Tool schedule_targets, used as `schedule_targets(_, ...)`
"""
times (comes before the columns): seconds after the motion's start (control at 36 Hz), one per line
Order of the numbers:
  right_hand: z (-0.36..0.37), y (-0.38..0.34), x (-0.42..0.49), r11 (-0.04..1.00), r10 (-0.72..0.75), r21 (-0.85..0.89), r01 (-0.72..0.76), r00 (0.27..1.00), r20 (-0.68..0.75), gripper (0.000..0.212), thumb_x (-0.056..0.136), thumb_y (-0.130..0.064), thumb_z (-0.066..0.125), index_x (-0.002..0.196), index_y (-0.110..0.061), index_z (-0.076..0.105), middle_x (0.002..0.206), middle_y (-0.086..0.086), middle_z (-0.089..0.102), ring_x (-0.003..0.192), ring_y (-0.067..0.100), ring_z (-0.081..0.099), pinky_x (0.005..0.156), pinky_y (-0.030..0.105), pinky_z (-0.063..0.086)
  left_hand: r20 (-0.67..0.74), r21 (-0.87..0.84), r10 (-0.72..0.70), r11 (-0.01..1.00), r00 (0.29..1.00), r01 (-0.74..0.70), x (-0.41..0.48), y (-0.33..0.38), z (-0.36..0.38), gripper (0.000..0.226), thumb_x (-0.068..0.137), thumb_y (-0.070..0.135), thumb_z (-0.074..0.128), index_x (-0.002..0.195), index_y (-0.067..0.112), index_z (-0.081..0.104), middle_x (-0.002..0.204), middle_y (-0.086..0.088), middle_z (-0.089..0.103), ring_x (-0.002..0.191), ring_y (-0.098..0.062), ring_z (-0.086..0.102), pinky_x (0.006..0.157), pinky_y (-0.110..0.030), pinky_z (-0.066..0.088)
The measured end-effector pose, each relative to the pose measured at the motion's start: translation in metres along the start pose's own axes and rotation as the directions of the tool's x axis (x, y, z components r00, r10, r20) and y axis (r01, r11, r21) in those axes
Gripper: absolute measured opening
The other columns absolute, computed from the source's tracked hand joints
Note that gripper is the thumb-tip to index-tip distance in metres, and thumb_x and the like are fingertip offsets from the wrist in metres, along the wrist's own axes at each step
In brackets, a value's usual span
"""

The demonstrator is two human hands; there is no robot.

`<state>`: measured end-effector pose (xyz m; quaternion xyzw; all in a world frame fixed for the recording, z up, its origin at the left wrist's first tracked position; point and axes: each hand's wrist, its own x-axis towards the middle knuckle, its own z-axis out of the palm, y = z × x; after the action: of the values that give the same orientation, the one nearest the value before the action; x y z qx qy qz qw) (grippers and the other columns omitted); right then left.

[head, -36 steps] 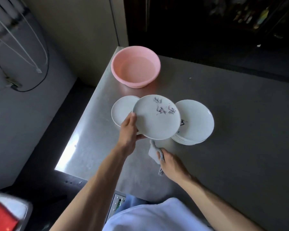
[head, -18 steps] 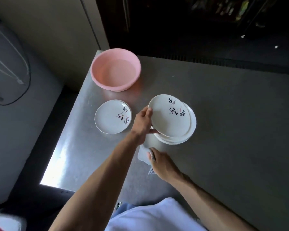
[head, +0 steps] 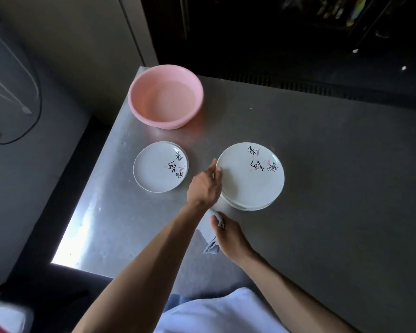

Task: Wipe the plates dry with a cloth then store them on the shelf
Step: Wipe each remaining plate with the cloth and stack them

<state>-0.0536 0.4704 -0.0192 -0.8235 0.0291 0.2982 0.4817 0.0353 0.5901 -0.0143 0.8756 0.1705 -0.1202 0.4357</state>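
A stack of white round plates (head: 251,207) painted with black and pink brushwork is seen on a brushed steel table (head: 346,200), just far of both hands. The left rim of the top plate (head: 247,181) is pinched between thumb and fingertips of the left hand (head: 203,186). A crumpled grey cloth (head: 210,239) is gripped in the curled fingers of the right hand (head: 229,234), which is held just near of the stack, with the left wrist crossed over it.

A second white painted plate (head: 157,168) is set to the left, apart from the stack and close to the table's left edge. A round pink plastic basin (head: 165,96) is placed at the far-left corner. Wide bare steel is left to the right of the stack and beyond it; glare is caught at the near-left corner.

Half a second earlier the top plate was held tilted above the stack; it has since been laid flat on it. The cloth has been kept in the right hand.
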Motion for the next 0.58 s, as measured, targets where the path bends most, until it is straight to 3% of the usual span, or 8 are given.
schedule_targets(0.06,0.004,-0.001,0.006,0.989,0.023,0.144,-0.020,1.000,-0.019,0.026,0.105,-0.026,0.043,0.110,-0.016,0.067,0.095,-0.007,0.066,0.087,0.003,0.059,0.076,0.016,0.043,0.002,0.002,0.005,1.000,1.000,-0.005,0.000,-0.003,-0.006,0.077,0.094,0.072,0.024,0.154,0.029,0.047,0.124,-0.014,0.073,0.113,-0.040,0.068,0.101,-0.047,0.053)
schedule_targets(0.11,0.008,-0.006,0.011,0.954,0.086,0.292,-0.072,0.996,-0.035,0.026,0.106,-0.023,0.045,0.112,-0.009,0.066,0.085,-0.004,0.066,0.080,0.007,0.056,0.069,0.015,0.045,-0.045,0.022,-0.024,0.999,0.999,0.025,0.002,-0.013,-0.016,0.068,0.101,0.060,0.035,0.149,0.015,0.051,0.138,-0.016,0.065,0.131,-0.036,0.058,0.108,-0.044,0.046)
schedule_targets(0.19,0.016,-0.017,0.019,0.911,0.152,0.390,-0.132,0.988,-0.022,0.021,0.105,-0.036,0.048,0.096,-0.025,0.063,0.061,-0.023,0.059,0.058,-0.004,0.050,0.061,0.021,0.043,-0.122,0.015,-0.117,0.993,0.986,0.120,0.009,-0.044,-0.039,0.052,0.104,0.039,0.050,0.149,0.012,0.050,0.135,-0.017,0.065,0.125,-0.036,0.060,0.105,-0.044,0.047)
schedule_targets(0.25,0.021,-0.028,0.026,0.897,0.136,0.428,-0.106,0.990,-0.039,0.024,0.104,-0.042,0.047,0.108,-0.025,0.063,0.097,-0.023,0.065,0.092,-0.005,0.057,0.084,0.019,0.041,-0.173,-0.030,-0.179,0.984,0.968,0.177,0.013,-0.065,-0.058,0.051,0.102,0.029,0.055,0.150,0.013,0.050,0.135,-0.018,0.062,0.119,-0.035,0.063,0.106,-0.044,0.047)
schedule_targets(0.31,0.025,-0.042,0.039,0.879,0.164,0.461,-0.118,0.984,-0.062,0.037,0.106,-0.040,0.044,0.133,-0.018,0.055,0.126,-0.010,0.056,0.119,0.003,0.048,0.099,0.020,0.032,-0.226,-0.063,-0.253,0.968,0.941,0.245,0.016,-0.087,-0.077,0.053,0.099,0.021,0.056,0.150,0.011,0.049,0.138,-0.019,0.057,0.119,-0.036,0.063,0.108,-0.044,0.047)
schedule_targets(0.44,0.036,-0.080,0.074,0.862,0.181,0.503,-0.062,0.964,-0.193,0.038,0.106,-0.036,0.042,0.139,-0.020,0.051,0.129,-0.007,0.054,0.125,0.010,0.048,0.098,0.022,0.032,-0.275,-0.194,-0.379,0.922,0.883,0.335,0.024,-0.130,-0.117,0.068,0.088,0.024,0.050,0.153,0.006,0.043,0.142,-0.022,0.048,0.127,-0.041,0.053,0.110,-0.051,0.045)
schedule_targets(0.5,0.038,-0.093,0.089,0.874,0.185,0.483,-0.053,0.956,-0.230,0.039,0.107,-0.032,0.040,0.143,-0.017,0.048,0.122,-0.007,0.050,0.117,0.009,0.046,0.095,0.020,0.030,-0.244,-0.222,-0.409,0.906,0.879,0.360,0.029,-0.138,-0.128,0.073,0.085,0.029,0.046,0.154,0.006,0.041,0.146,-0.021,0.045,0.128,-0.040,0.052,0.109,-0.051,0.046)
schedule_targets(0.58,0.046,-0.106,0.114,0.890,0.207,0.448,-0.087,0.952,-0.226,0.039,0.107,-0.026,0.040,0.144,-0.013,0.046,0.129,-0.002,0.054,0.124,0.015,0.050,0.092,0.019,0.031,-0.196,-0.250,-0.429,0.891,0.882,0.378,0.037,-0.145,-0.137,0.052,0.086,0.023,0.048,0.135,0.009,0.061,0.139,-0.018,0.055,0.121,-0.040,0.058,0.101,-0.043,0.051)
